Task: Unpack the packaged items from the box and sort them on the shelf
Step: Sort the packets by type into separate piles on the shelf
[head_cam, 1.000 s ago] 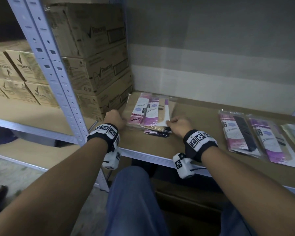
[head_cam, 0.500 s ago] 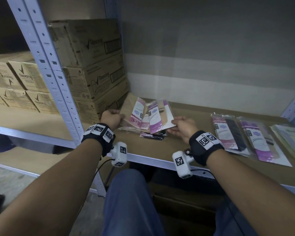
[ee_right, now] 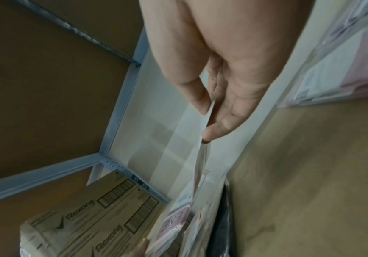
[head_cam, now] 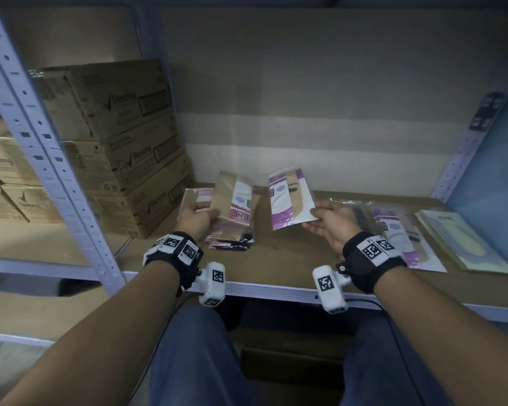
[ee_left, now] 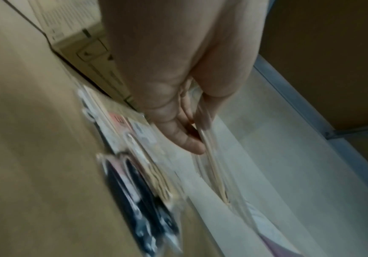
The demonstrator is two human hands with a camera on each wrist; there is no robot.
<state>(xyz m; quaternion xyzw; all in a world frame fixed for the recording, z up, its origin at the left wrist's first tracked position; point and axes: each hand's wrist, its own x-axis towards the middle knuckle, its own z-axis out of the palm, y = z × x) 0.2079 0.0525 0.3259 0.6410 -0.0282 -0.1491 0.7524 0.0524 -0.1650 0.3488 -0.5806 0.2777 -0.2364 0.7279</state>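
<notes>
My left hand grips a fanned bundle of flat purple-and-beige packets, lifted above a small pile of packets lying on the shelf board. In the left wrist view my left hand pinches the thin packet edges. My right hand pinches the lower right corner of a single purple-and-white packet, held up apart from the bundle. The right wrist view shows my right hand with thumb and fingers on that packet's edge.
Stacked Rexona cartons stand at the shelf's back left. Sorted packets and a pale green packet lie in a row on the right. A grey upright stands at the left. A dark box sits below between my knees.
Both hands lifted the packets off the shelf. My right hand has drawn one packet out of the bundle and moved it rightward, away from the left hand's bundle.
</notes>
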